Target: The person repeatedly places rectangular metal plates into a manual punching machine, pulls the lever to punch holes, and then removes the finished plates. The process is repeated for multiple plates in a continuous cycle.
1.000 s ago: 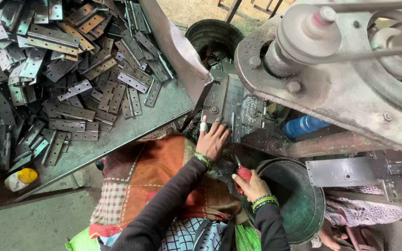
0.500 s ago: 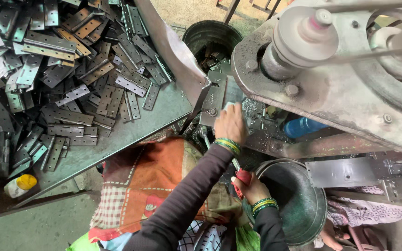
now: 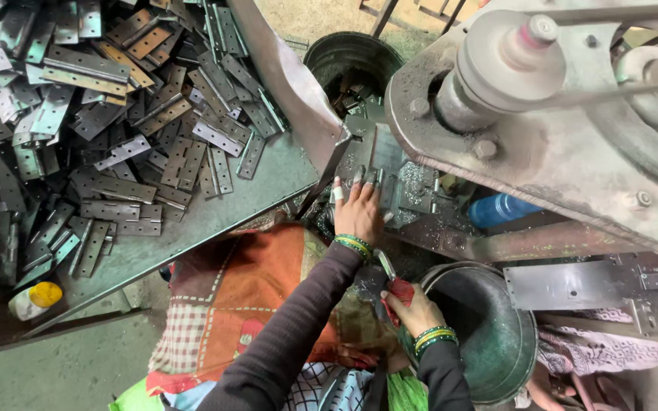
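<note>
At the far left a heap of metal hinge plates [image 3: 116, 129] covers a grey work table [image 3: 192, 228], spread loose and within arm's reach. Near its left corner lies a small yellow-capped bottle [image 3: 34, 299]. In the middle, the left hand [image 3: 358, 209] rests flat on the press bed [image 3: 397, 183], fingers spread apart and gripping nothing, a white wrap on one fingertip; it seems to steady a flat piece beneath the machine, though that piece is hard to make out. Just nearer and to the right, the right hand [image 3: 413, 308] is closed around a red-handled tool [image 3: 397, 285]. A dark round tub [image 3: 496, 335] sits right beside it, placed to catch parts. The heavy press machine [image 3: 573, 129] looms far right.
</note>
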